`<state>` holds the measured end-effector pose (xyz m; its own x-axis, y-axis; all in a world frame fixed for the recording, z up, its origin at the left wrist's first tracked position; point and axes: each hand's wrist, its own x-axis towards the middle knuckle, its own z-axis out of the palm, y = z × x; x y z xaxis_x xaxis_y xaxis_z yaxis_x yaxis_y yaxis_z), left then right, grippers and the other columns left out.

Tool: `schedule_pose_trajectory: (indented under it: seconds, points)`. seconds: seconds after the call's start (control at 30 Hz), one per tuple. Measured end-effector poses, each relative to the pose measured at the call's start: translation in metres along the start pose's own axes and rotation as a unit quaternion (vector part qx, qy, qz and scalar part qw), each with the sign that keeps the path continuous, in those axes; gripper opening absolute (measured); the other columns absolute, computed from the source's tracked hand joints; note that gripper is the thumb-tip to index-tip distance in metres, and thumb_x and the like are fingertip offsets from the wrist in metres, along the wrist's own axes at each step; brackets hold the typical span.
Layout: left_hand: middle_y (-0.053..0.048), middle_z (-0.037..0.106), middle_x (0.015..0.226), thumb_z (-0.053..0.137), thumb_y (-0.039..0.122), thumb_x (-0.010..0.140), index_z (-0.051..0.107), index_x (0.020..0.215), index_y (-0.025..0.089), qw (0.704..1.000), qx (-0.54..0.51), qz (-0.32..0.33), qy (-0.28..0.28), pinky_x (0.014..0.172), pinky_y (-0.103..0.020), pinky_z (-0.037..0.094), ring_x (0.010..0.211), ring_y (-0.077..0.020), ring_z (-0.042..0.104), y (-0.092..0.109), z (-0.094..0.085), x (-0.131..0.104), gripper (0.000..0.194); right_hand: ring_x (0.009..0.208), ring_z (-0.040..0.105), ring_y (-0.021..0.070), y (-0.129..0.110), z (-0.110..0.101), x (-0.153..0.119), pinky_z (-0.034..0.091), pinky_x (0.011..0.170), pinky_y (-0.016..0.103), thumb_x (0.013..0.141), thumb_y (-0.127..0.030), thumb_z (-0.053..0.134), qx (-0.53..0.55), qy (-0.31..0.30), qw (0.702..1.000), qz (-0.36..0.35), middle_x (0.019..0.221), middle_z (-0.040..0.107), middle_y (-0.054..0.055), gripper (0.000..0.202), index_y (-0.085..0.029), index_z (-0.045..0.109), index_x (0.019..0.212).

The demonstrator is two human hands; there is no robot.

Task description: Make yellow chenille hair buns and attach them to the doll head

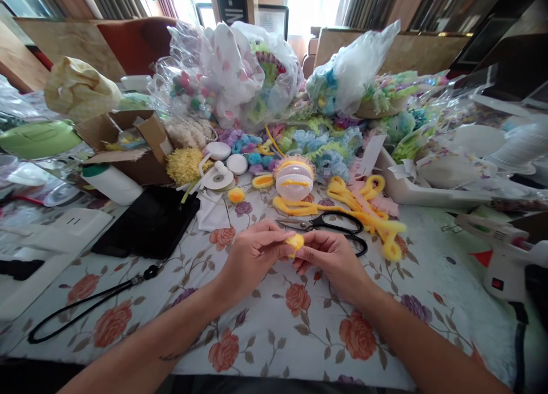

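A small yellow fuzzy piece (295, 242) is pinched between the fingertips of my left hand (259, 248) and my right hand (329, 254), above the flowered tablecloth. Its exact kind is partly hidden by my fingers. Just behind my right hand lie black-handled scissors (340, 220), their blades pointing left. Yellow fuzzy stems (299, 206) lie beyond the scissors, with a bent bundle of fuzzy yellow strips (387, 234) to the right. A white ball-shaped piece with yellow trim (294, 181) stands farther back. To its left sits a yellow-orange pompom (236, 196).
A hot glue gun (499, 251) stands at the right. On the left are a black tablet (145, 222) with a cord strap (85, 308), a white bottle (112, 183) and a cardboard box (128, 143). Bags of colourful trims (274, 80) pile up at the back.
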<state>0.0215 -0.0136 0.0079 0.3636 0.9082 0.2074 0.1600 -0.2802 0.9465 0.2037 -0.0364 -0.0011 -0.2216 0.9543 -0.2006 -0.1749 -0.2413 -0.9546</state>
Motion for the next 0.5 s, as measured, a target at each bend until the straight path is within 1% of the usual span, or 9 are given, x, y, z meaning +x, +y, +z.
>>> schedule_pose_trajectory:
  seconds: [0.1, 0.23, 0.33, 0.4, 0.43, 0.5]
  points:
    - [-0.004, 0.06, 0.079, 0.067, 0.027, 0.082, 0.078, 0.09, 0.02, 0.999, -0.028, -0.017, -0.009, 0.059, -0.022, 0.053, 0.066, -0.0125, 0.059, 0.0009, 0.0021, -0.0008, 0.015, 0.05, 0.064, 0.0126, 0.0039, -0.0013, -0.0006, 0.043, 0.043, 0.019, 0.071, -0.034, 0.078, -0.019, 0.013, 0.999, 0.03, 0.061, 0.071, 0.003, 0.021, -0.016, 0.069, 0.07]
    - [-0.003, 0.056, 0.075, 0.071, 0.031, 0.077, 0.079, 0.083, 0.018, 0.993, -0.098, -0.063, -0.024, 0.049, -0.02, 0.051, 0.057, -0.0097, 0.057, 0.0051, 0.004, -0.0003, 0.016, 0.05, 0.064, 0.0128, 0.0067, -0.0028, -0.0008, 0.045, 0.045, 0.02, 0.071, -0.036, 0.078, -0.014, 0.002, 0.999, 0.038, 0.062, 0.071, 0.003, 0.022, -0.016, 0.068, 0.069]
    - [-0.002, 0.056, 0.075, 0.071, 0.031, 0.078, 0.079, 0.084, 0.017, 0.993, -0.095, -0.07, -0.015, 0.052, -0.02, 0.051, 0.057, -0.0089, 0.056, 0.0068, 0.0041, 0.0008, 0.017, 0.049, 0.063, 0.0119, 0.0049, -0.0016, 0.0, 0.045, 0.044, 0.019, 0.072, -0.036, 0.078, -0.004, 0.0, 0.999, 0.037, 0.06, 0.07, 0.002, 0.024, -0.016, 0.067, 0.068]
    - [-0.004, 0.059, 0.083, 0.066, 0.033, 0.082, 0.078, 0.091, 0.018, 0.994, -0.082, -0.07, 0.004, 0.056, -0.02, 0.053, 0.062, -0.0101, 0.058, 0.0064, 0.0037, 0.0013, 0.021, 0.05, 0.062, 0.0108, 0.0034, -0.0006, 0.0008, 0.047, 0.045, 0.019, 0.073, -0.036, 0.077, 0.02, -0.003, 0.999, 0.028, 0.062, 0.069, 0.002, 0.024, -0.016, 0.067, 0.068]
    - [-0.006, 0.061, 0.091, 0.064, 0.035, 0.084, 0.076, 0.098, 0.019, 0.994, -0.081, -0.067, 0.016, 0.058, -0.021, 0.054, 0.066, -0.0112, 0.059, 0.0058, 0.0034, 0.0013, 0.025, 0.05, 0.061, 0.0103, 0.0029, -0.0003, 0.0012, 0.048, 0.046, 0.019, 0.073, -0.037, 0.077, 0.032, -0.003, 0.999, 0.022, 0.064, 0.069, 0.001, 0.024, -0.016, 0.067, 0.069]
    - [-0.008, 0.06, 0.11, 0.064, 0.036, 0.083, 0.071, 0.112, 0.023, 0.995, -0.079, -0.052, 0.038, 0.06, -0.022, 0.056, 0.076, -0.0134, 0.061, 0.0044, 0.0029, 0.0007, 0.032, 0.05, 0.06, 0.01, 0.0027, -0.0005, 0.0015, 0.05, 0.048, 0.021, 0.075, -0.037, 0.076, 0.041, 0.002, 0.999, 0.012, 0.067, 0.069, 0.002, 0.023, -0.016, 0.068, 0.071]
